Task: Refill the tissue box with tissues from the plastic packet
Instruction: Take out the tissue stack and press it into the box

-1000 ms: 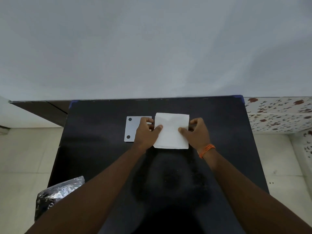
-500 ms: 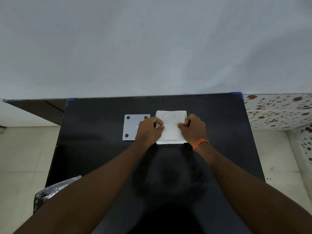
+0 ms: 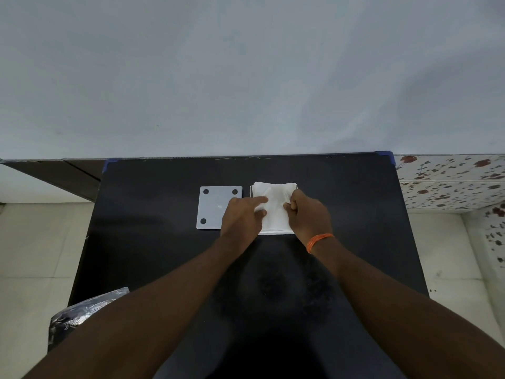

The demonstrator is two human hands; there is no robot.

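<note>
A white stack of tissues (image 3: pixel 274 206) lies inside a thin-walled clear tissue box (image 3: pixel 250 188) in the far middle of the black table (image 3: pixel 153 250). My left hand (image 3: pixel 241 218) rests on the stack's left side, fingers pressing the tissues. My right hand (image 3: pixel 308 214), with an orange wrist thread, pinches the stack's right side. Left of the box lies a flat grey square lid (image 3: pixel 216 210) with round dark dots at its corners. The plastic packet (image 3: pixel 82 313), dark and shiny, lies at the table's near left edge, partly hidden by my left arm.
A pale wall stands right behind the table's far edge. Pale floor tiles lie on both sides, and floral tiles (image 3: pixel 451 181) line the wall at the right.
Both hands have moved inward onto the tissue stack, which now looks crumpled and pressed lower. The view shifted slightly.
</note>
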